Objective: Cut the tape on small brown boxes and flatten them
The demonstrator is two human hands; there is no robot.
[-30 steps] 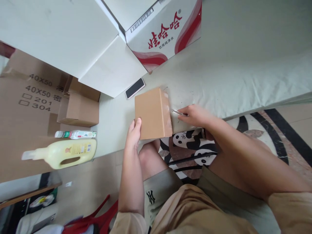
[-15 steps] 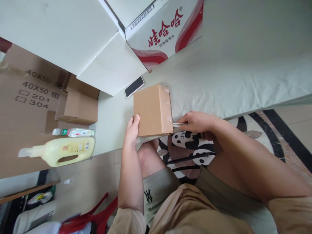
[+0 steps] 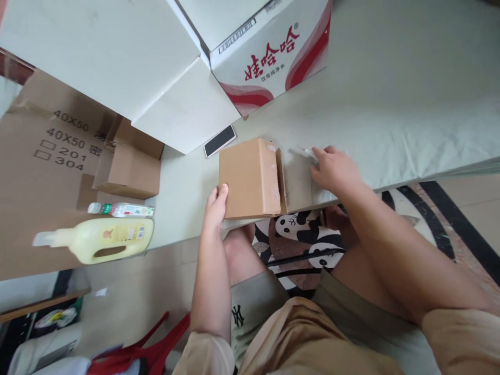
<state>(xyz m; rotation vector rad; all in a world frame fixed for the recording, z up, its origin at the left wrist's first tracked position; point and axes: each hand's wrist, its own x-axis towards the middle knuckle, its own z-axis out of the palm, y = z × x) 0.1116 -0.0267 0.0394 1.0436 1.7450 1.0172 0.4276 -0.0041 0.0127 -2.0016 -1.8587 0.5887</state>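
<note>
1. Resting near the front edge of the pale counter point(image 3: 371, 104), a small brown cardboard box point(image 3: 244, 177) is seen lying with one flap point(image 3: 296, 179) folded out flat to its right.
2. The box is steadied at its near left corner by the left hand point(image 3: 216, 208), whose fingers point(image 3: 222, 191) are pressed against the cardboard, thumb on the top face.
3. The right hand point(image 3: 336, 169) is laid on the far end of the opened flap, and a small clear-handled tool point(image 3: 307, 151) is held at its fingertips; the tool is partly hidden, so its kind cannot be told.
4. Just behind the box a dark phone point(image 3: 220, 140) is seen lying flat on the counter.
5. Further back, a white carton printed with red characters point(image 3: 269, 52) is placed beside plain white boxes point(image 3: 187, 112).
6. To the left, an open brown box point(image 3: 128, 169), a small bottle point(image 3: 121, 209) and a yellow jug point(image 3: 105, 239) are seen lying well apart from the hands.
7. Below the counter edge, a panda-print cushion point(image 3: 300, 229) is visible between the person's knees.
</note>
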